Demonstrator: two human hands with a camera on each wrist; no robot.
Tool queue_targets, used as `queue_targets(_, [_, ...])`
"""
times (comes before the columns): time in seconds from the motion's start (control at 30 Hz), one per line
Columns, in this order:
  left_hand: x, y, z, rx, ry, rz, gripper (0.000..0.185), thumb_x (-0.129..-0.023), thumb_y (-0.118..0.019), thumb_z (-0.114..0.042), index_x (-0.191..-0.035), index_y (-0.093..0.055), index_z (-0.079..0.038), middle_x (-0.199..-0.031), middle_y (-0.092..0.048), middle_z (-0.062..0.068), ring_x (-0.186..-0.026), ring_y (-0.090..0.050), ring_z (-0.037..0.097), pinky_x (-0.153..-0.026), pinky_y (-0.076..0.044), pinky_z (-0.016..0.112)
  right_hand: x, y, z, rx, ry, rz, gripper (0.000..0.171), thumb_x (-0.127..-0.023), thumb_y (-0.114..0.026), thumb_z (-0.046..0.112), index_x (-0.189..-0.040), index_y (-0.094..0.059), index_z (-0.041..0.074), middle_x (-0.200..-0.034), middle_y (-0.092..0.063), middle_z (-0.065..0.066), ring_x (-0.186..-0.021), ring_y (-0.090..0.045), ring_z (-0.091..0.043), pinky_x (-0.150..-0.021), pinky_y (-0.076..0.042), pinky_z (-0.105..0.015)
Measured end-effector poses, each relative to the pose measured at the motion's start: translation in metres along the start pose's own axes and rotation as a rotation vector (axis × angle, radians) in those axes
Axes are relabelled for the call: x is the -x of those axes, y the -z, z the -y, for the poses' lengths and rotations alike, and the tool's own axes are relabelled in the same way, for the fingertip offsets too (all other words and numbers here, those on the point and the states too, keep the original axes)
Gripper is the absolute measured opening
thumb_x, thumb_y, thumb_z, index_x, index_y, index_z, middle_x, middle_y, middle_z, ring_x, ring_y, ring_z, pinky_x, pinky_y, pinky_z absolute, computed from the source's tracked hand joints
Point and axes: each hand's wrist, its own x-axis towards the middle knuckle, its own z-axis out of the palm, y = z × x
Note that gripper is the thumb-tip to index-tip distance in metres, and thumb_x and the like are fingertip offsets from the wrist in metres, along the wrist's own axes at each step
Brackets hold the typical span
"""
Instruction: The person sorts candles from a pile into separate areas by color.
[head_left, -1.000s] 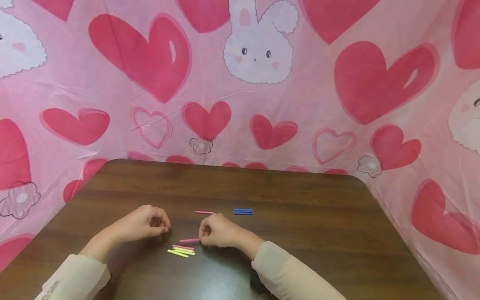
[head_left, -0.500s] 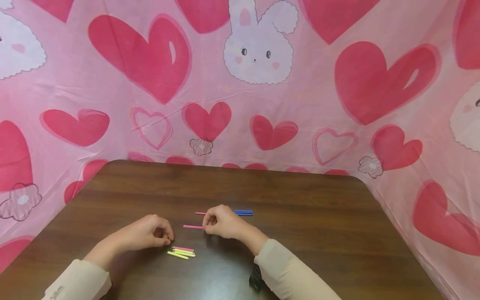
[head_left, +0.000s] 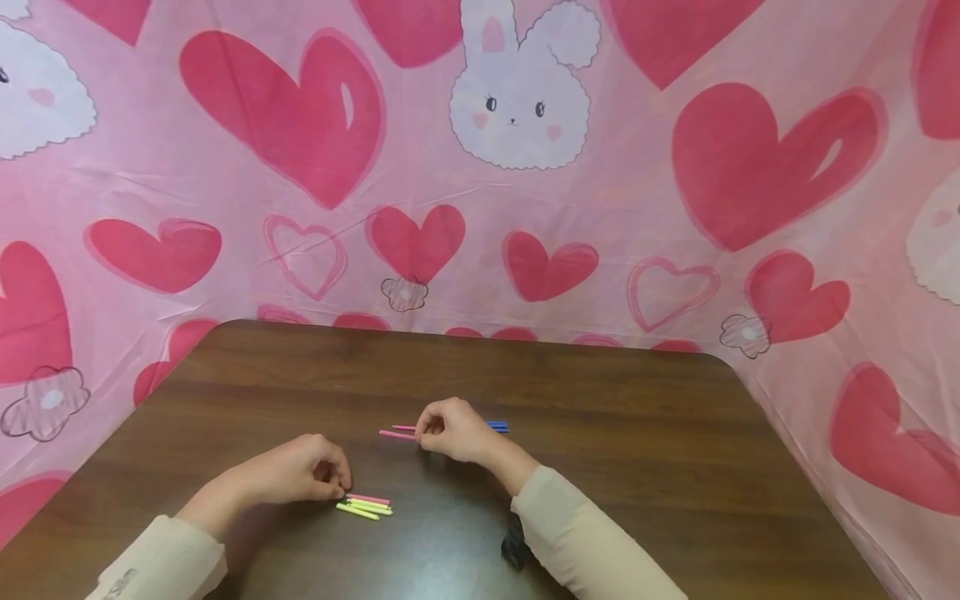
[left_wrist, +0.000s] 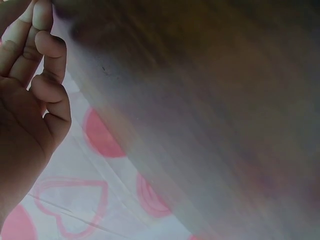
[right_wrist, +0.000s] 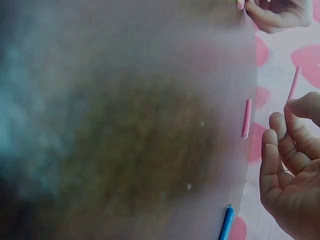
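In the head view my right hand [head_left: 457,433] pinches a thin pink stick [head_left: 397,435] above the table. Thumb and fingertips grip one end in the right wrist view, where the held pink stick [right_wrist: 295,82] points away. A second pink stick [head_left: 402,427] lies just behind it, partly covered by that hand. My left hand [head_left: 303,471] has its fingertips at the left end of another pink stick [head_left: 369,499], seemingly pinching it. Several yellow sticks [head_left: 367,507] lie beside that one. The left wrist view cuts off the left fingertips.
Blue sticks [head_left: 498,427] lie beyond my right hand, partly hidden by it. A small black object [head_left: 514,543] shows beside the right sleeve. The brown wooden table [head_left: 622,433] meets a pink cloth [head_left: 420,175] with hearts and rabbits at its far edge.
My right hand has carried its pink stick away from the pile, toward the pink stick near the blue ones. My left hand has come down toward me to the pile's pink stick.
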Motion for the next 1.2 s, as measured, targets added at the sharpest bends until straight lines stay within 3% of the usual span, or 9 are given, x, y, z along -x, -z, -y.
queue_targets(0.13, [-0.001,0.000,0.000,-0.004,0.001,0.003,0.006,-0.086,-0.074,-0.013,-0.086,-0.072,-0.019,-0.075,-0.061,-0.015,-0.065,-0.049,-0.004,-0.057,-0.045,0.019,-0.004,0.002,-0.003,0.013,-0.006,-0.018,0.004,-0.086,-0.071,0.005,-0.087,-0.070,0.001,-0.078,-0.063,0.000,-0.069,-0.050,-0.006,-0.063,-0.046,-0.019])
queue_targets(0.43, [-0.003,-0.002,0.000,-0.003,0.022,0.010,0.005,-0.085,-0.076,-0.014,-0.084,-0.072,-0.017,-0.074,-0.060,-0.015,-0.064,-0.048,-0.004,-0.056,-0.044,0.019,-0.015,0.003,-0.012,0.048,-0.056,-0.058,0.005,-0.087,-0.070,0.003,-0.083,-0.069,0.006,-0.076,-0.060,0.000,-0.062,-0.050,-0.008,-0.055,-0.045,-0.020])
queue_targets(0.67, [-0.003,-0.001,-0.003,-0.014,0.001,0.013,0.005,-0.084,-0.075,-0.010,-0.083,-0.072,-0.013,-0.072,-0.059,-0.015,-0.062,-0.047,-0.004,-0.054,-0.042,0.018,-0.017,0.006,-0.011,0.077,-0.087,-0.062,0.005,-0.087,-0.069,0.001,-0.083,-0.070,0.005,-0.076,-0.063,0.000,-0.064,-0.050,-0.007,-0.057,-0.043,-0.019])
queue_targets(1.2, [-0.003,-0.001,-0.002,-0.010,0.023,0.023,0.010,-0.083,-0.075,-0.010,-0.080,-0.071,-0.019,-0.070,-0.057,-0.016,-0.061,-0.047,-0.004,-0.053,-0.042,0.018,-0.024,0.007,-0.015,0.101,-0.117,-0.033,0.009,-0.088,-0.068,0.002,-0.080,-0.070,0.005,-0.074,-0.063,-0.001,-0.067,-0.052,-0.009,-0.060,-0.045,-0.021])
